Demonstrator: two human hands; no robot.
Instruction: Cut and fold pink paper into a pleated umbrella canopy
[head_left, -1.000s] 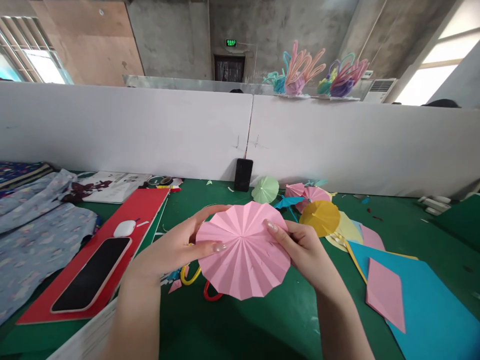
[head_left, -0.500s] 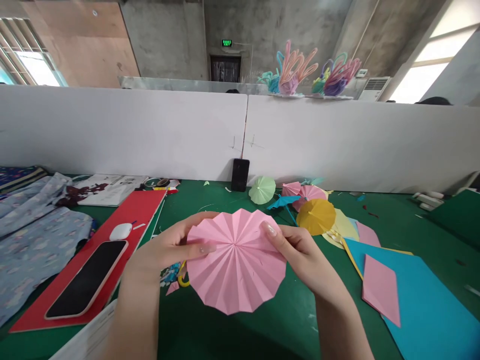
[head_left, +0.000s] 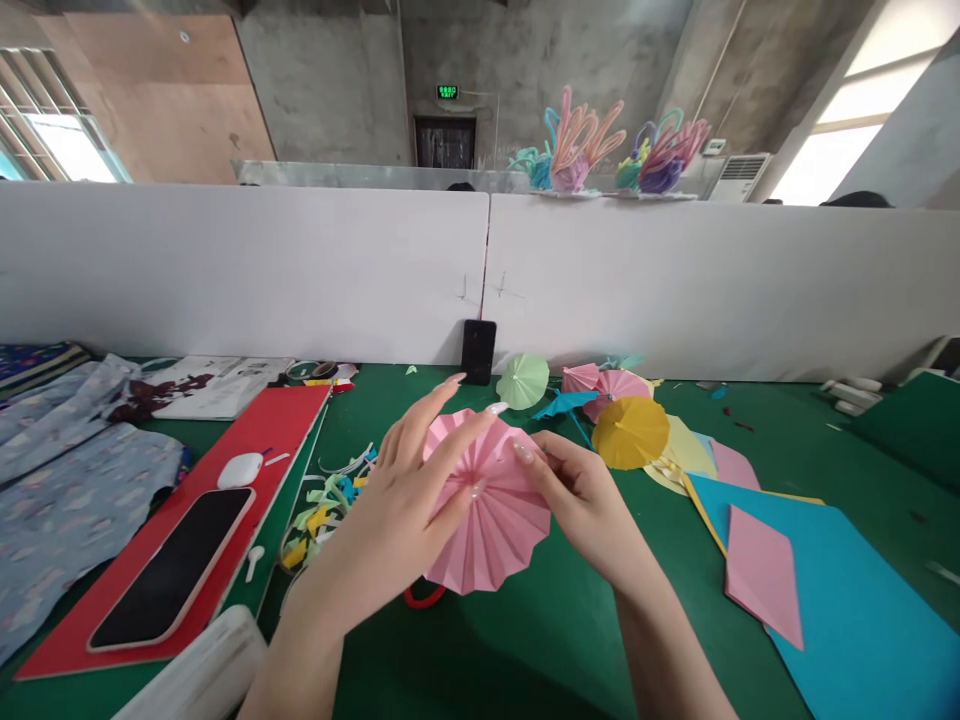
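Note:
A round pink pleated paper disc (head_left: pixel 487 540) is held upright above the green table. My right hand (head_left: pixel 581 490) pinches its right edge, thumb in front and fingers behind. Over the disc's left part lies my left hand (head_left: pixel 412 480), its fingers spread, with the thumb tip near the pleated centre. Some of the disc's left side is hidden behind that hand. Small paper umbrellas in green (head_left: pixel 523 381), yellow (head_left: pixel 631 433), blue and pink sit beyond my right hand.
Blue sheets (head_left: pixel 840 600) with a pink piece (head_left: pixel 763 575) lie at the right. To the left are a phone (head_left: pixel 176 565) on a red board (head_left: pixel 56 640), paper scraps (head_left: pixel 322 510) and patterned cloth (head_left: pixel 82 530). A black phone (head_left: pixel 478 350) leans on the white partition (head_left: pixel 337 270).
My left hand has let go of the disc's left edge and moved across its front with fingers spread. The disc looks smaller and has shifted slightly.

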